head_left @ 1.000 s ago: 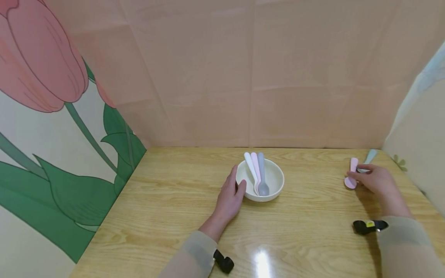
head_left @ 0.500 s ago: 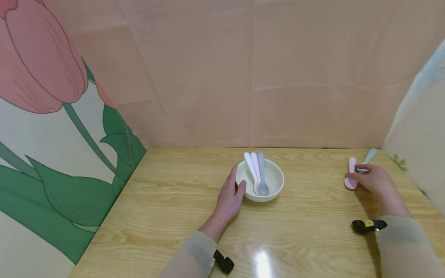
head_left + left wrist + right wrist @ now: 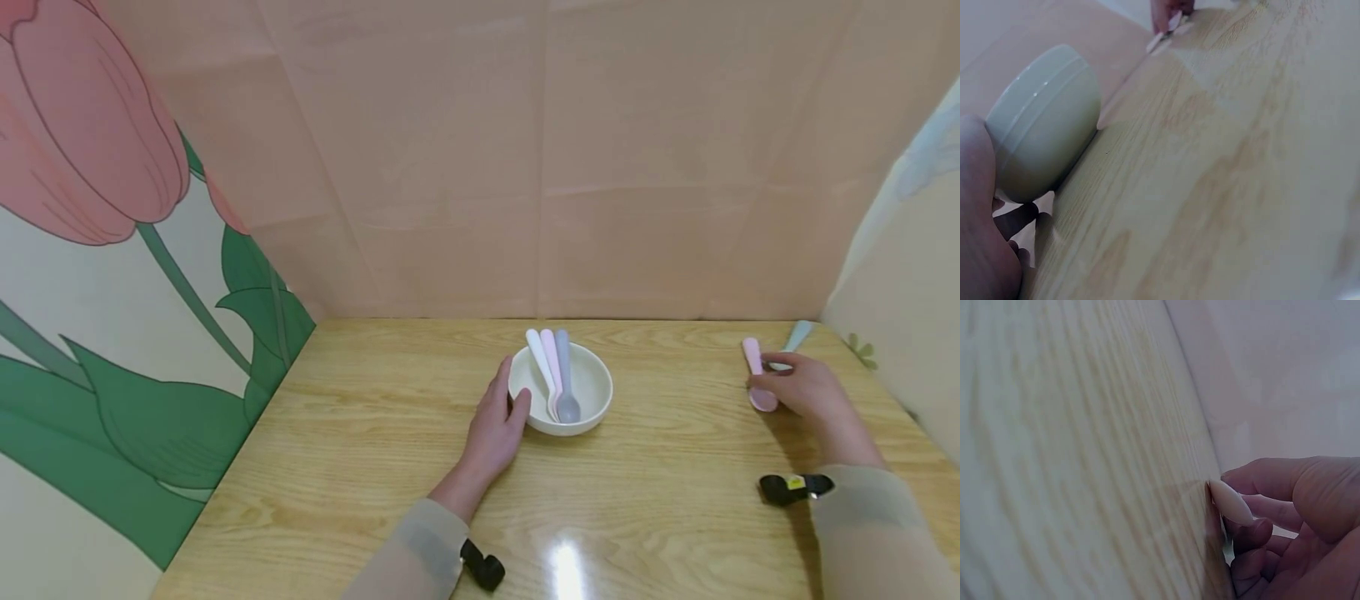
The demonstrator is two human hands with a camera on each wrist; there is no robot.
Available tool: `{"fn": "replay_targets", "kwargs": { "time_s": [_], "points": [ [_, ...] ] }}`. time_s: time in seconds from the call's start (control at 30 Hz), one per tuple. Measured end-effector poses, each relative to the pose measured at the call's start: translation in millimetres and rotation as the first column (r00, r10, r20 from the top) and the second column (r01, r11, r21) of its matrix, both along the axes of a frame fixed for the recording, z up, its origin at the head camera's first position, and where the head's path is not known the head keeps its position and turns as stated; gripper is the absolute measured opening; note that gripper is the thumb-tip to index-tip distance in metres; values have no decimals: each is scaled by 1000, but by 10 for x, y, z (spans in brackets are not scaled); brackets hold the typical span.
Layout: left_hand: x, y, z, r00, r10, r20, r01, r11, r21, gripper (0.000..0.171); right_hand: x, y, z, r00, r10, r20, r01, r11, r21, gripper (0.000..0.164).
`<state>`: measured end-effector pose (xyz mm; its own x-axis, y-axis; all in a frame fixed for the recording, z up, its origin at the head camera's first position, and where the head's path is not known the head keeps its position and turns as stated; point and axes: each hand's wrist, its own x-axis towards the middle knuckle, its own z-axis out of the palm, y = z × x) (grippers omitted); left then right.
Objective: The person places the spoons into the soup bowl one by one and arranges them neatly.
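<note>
My left hand [image 3: 497, 423] holds the white bowl [image 3: 597, 387] by its left side, thumb near the front rim. Inside the bowl lean a white-handled utensil [image 3: 542, 358], a pink-handled one [image 3: 552, 357] and a grey-blue spoon [image 3: 567, 404], handles pointing to the back. At the right, my right hand [image 3: 813, 390] pinches a pink spoon [image 3: 752, 357] low over the table, its bowl end toward me. Behind those fingers lies a light teal utensil [image 3: 799, 335], its far end covered by the hand. In the right wrist view the pink spoon [image 3: 1232, 503] shows at the fingertips.
The wooden table [image 3: 660, 500] meets a plain pinkish backdrop [image 3: 450, 167] at its back edge. A tulip-printed panel [image 3: 150, 417] borders the left, and a pale panel [image 3: 915, 333] borders the right, close to the right hand.
The pink spoon has turned in my right hand, its handle tip swinging left and its bowl end shifting slightly right. My left hand and the white bowl stay where they were.
</note>
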<state>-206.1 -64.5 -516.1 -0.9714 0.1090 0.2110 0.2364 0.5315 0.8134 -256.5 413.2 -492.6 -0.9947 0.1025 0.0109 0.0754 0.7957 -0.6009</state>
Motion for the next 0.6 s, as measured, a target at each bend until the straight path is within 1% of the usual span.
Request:
{"fn": "replay_targets", "kwargs": {
  "time_s": [0.23, 0.47, 0.6],
  "points": [
    [-3, 0, -8, 1000, -1, -4, 1, 1000, 2, 64, 5, -9, 19, 999, 11, 34, -10, 1000, -12, 74],
    [-5, 6, -12, 1000, 1, -1, -1, 1000, -5, 64, 10, -35, 33, 1000, 14, 20, -14, 1000, -16, 75],
    [-1, 9, -4, 1000, -5, 3, 5, 1000, -1, 64, 0, -48, 34, 999, 11, 40, -9, 999, -43, 81]
  ]
}}
